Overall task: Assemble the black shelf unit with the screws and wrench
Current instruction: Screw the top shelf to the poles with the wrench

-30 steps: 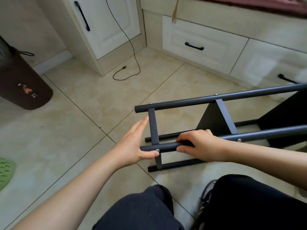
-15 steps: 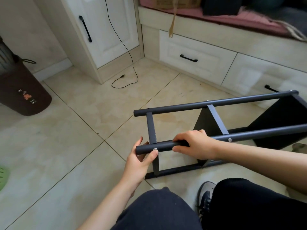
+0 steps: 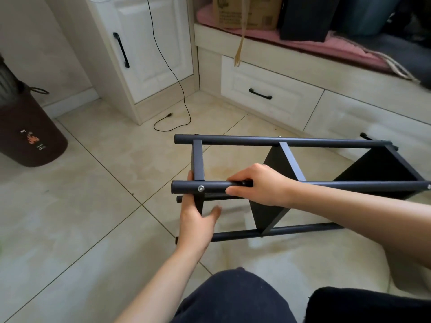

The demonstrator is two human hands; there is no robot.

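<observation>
Lying sideways, the shelf unit [image 3: 289, 142] runs off the right edge. Right hand [image 3: 261, 185] fingers clamp its near tube [image 3: 210, 187]. Left hand [image 3: 198, 217] fingers, partly hidden behind the crossbar [image 3: 198, 164], are extended; grip cannot be told.

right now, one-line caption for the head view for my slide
Seated on tile, the right hand grips a tube of the black shelf frame while the left hand steadies its end crossbar.

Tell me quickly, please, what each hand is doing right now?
Left hand: open, fingers behind the crossbar.
Right hand: gripping the near tube.
</observation>
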